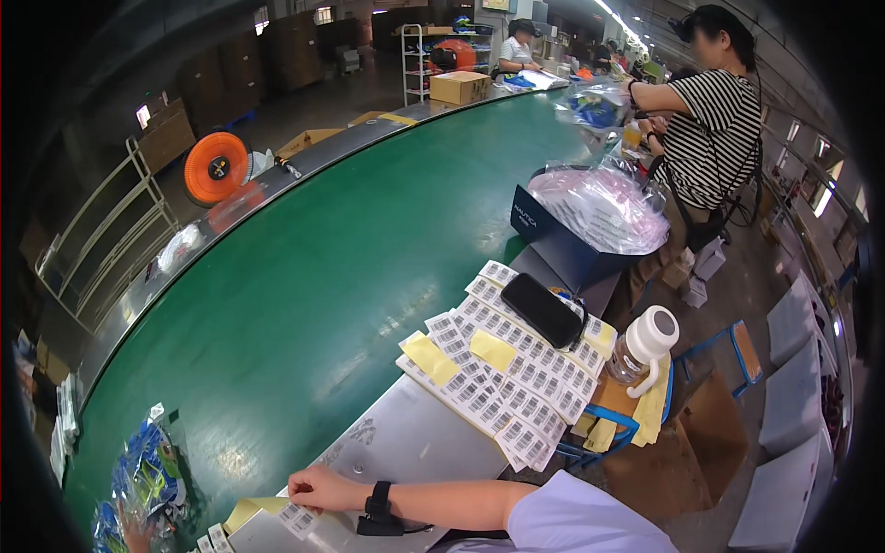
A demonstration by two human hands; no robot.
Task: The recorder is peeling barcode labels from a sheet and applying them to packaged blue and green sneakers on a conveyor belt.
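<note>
My right hand (pixel 318 487) pinches at a sheet of white barcode labels (pixel 300 519) with yellowish backing, on the metal edge of the worktop. A black band with a small box sits on that wrist. At the lower left, my left hand (pixel 138 533) is partly visible, its fingers against a clear plastic bag (pixel 152 472) with blue and green goods inside. What the goods are, I cannot make out. More sheets of barcode labels (pixel 498 369) lie overlapping to the right, with a black phone (pixel 542 311) on top.
A green conveyor belt (pixel 304 249) curves away. A dark blue box (pixel 576 244) filled with clear bags stands beyond the labels. A white-lidded bottle (pixel 645 343) sits on a stool at the right. A person in a striped shirt (pixel 710 129) works farther along; an orange fan (pixel 218 169) stands opposite.
</note>
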